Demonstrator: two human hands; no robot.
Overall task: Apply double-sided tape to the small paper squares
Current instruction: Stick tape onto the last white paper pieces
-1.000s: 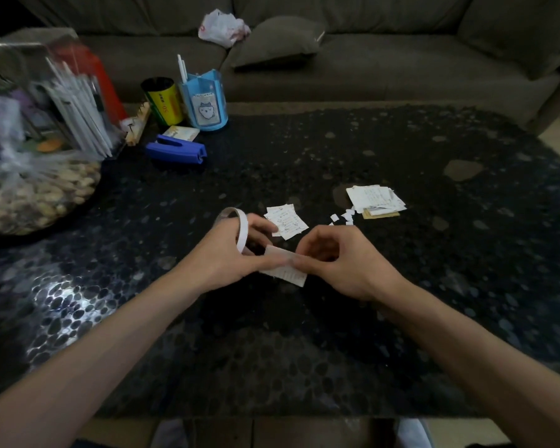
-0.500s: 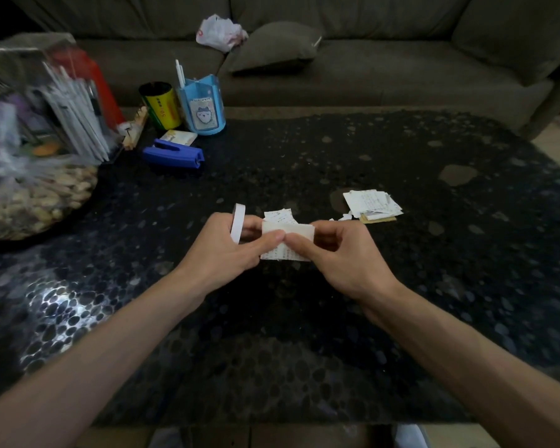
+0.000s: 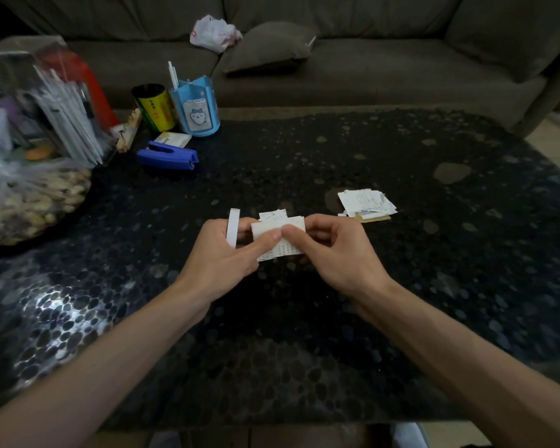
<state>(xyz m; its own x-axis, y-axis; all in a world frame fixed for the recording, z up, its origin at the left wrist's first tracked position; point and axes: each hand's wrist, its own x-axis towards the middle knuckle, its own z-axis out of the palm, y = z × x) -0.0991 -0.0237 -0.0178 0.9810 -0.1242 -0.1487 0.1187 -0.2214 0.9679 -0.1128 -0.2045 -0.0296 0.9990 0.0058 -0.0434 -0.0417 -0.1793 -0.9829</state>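
At the centre of the frame, both hands hold a small paper square (image 3: 283, 249) just above the dark table (image 3: 304, 334). The left hand (image 3: 220, 253) pinches its left side, with the white tape roll (image 3: 232, 226) looped over its fingers. The right hand (image 3: 333, 253) pinches its right side, the two thumbs meeting on the paper. A pile of paper squares (image 3: 364, 202) lies on the table to the right of centre, and a blue stapler (image 3: 168, 155) lies at upper left.

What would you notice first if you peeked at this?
The left hand and right hand pinch a small paper square together over the dark table, a white tape roll at the left hand. A paper pile lies to their right, a blue stapler far left.
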